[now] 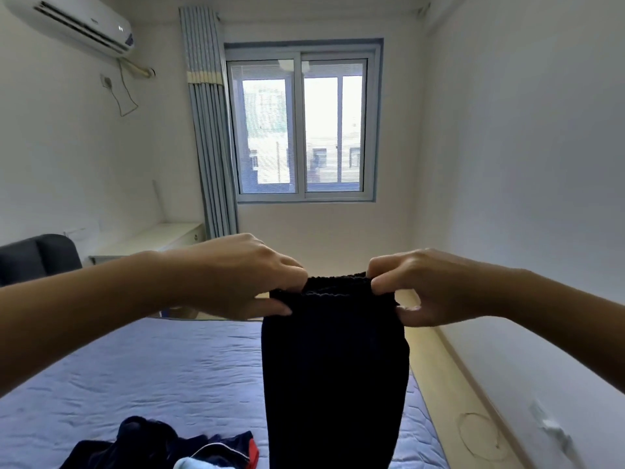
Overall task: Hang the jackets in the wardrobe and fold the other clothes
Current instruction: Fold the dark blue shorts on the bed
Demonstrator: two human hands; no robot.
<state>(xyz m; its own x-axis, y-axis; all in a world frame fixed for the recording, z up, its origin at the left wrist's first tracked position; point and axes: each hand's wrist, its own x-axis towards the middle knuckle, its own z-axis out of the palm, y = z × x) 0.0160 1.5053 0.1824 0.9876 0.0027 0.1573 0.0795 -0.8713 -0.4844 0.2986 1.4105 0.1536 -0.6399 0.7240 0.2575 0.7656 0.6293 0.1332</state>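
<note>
A pair of black trousers (pixel 334 367) with an elastic waistband hangs in the air over the bed. My left hand (pixel 243 275) pinches the waistband's left end and my right hand (pixel 416 289) pinches its right end. The fabric hangs straight down and runs out of the bottom of the frame. On the bed at the lower left lies a heap of other clothes (pixel 162 445): a dark navy garment with a white stripe and a red patch, and something pale blue at the bottom edge.
The bed (pixel 152 374) has a blue-grey quilted cover and a dark headboard (pixel 37 255) at left. A white desk (pixel 152 238) stands beside the curtain (pixel 209 130) and window (pixel 301 130). A strip of wooden floor (pixel 453 384) runs along the right wall, with a thin cable loop on it.
</note>
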